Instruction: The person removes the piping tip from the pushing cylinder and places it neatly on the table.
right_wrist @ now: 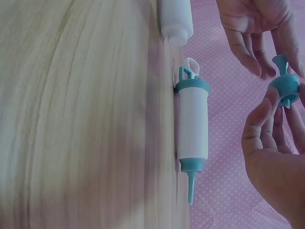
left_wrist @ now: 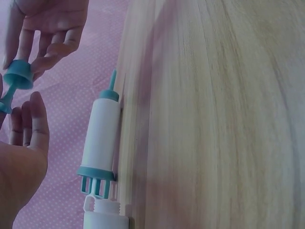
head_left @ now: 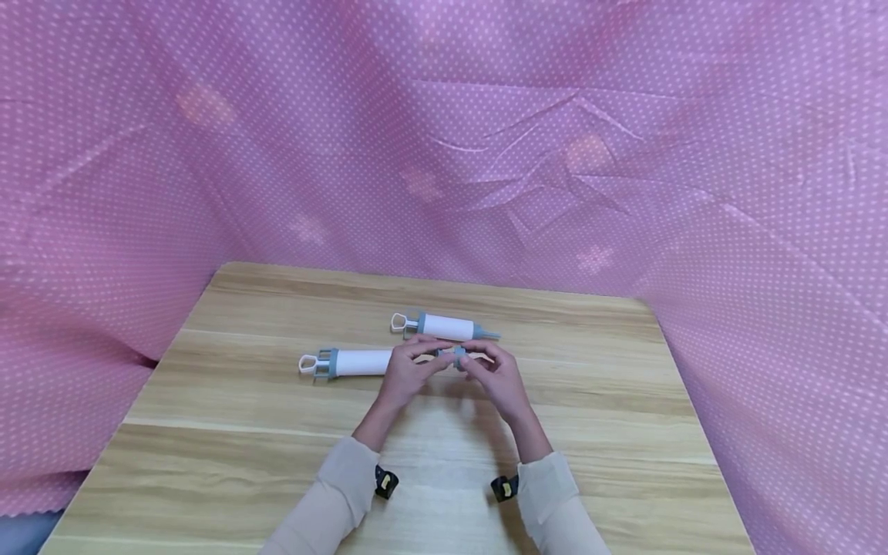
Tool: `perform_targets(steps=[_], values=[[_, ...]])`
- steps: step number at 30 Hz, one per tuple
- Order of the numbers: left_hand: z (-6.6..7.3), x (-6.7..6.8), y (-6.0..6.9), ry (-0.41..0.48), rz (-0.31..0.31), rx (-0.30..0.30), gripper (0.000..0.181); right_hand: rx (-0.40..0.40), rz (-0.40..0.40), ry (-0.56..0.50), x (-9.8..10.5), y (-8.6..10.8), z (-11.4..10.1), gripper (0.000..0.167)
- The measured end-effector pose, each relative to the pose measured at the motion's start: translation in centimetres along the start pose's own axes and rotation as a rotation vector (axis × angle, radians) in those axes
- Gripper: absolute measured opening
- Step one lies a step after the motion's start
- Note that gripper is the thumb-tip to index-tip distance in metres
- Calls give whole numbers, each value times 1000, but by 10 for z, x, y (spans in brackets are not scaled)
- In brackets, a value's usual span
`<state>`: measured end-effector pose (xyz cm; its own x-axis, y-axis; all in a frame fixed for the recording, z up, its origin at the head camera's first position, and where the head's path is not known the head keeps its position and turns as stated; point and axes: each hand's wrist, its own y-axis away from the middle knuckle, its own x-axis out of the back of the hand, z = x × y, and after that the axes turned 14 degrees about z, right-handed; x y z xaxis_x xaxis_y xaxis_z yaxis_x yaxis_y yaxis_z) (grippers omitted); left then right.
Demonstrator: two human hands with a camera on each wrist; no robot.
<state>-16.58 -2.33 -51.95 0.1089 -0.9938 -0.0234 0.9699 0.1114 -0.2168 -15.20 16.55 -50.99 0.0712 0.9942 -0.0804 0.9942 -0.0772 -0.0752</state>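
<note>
Between both hands, above the table, is a small teal nozzle (head_left: 459,358) with a cup-shaped base and a narrow stem flaring at its end. My right hand (head_left: 501,379) pinches the cup-shaped base (right_wrist: 285,89) between thumb and fingers. At the stem end (left_wrist: 5,106), my left hand (head_left: 405,376) grips with thumb and fingertip, partly cut off in its wrist view. Below the left hand lies a white tube (head_left: 361,362) with a teal collar and white pull handle; its threaded end (left_wrist: 106,206) is bare.
Farther back lies a second white tube (head_left: 447,327) with a teal collar, a handle and a thin teal nozzle (right_wrist: 191,187) pointing right. Both rest on a wooden table (head_left: 610,432). Pink dotted cloth (head_left: 444,154) hangs around its back and sides.
</note>
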Motion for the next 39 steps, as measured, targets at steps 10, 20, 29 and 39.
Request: perform_targets(steps=[10, 20, 29, 39], values=[[-3, -1, 1, -41, 31, -19, 20, -30, 48, 29, 12, 1, 2, 29], [-9, -9, 3, -105, 62, -1, 22, -55, 163, 93, 26, 0, 1, 35], [-14, -20, 4, -222, 79, 24, 23, -47, 218, 120, 36, -1, 6, 35], [-27, -27, 5, -280, 153, 111, 26, -48, 238, 132, 41, -5, 14, 35]])
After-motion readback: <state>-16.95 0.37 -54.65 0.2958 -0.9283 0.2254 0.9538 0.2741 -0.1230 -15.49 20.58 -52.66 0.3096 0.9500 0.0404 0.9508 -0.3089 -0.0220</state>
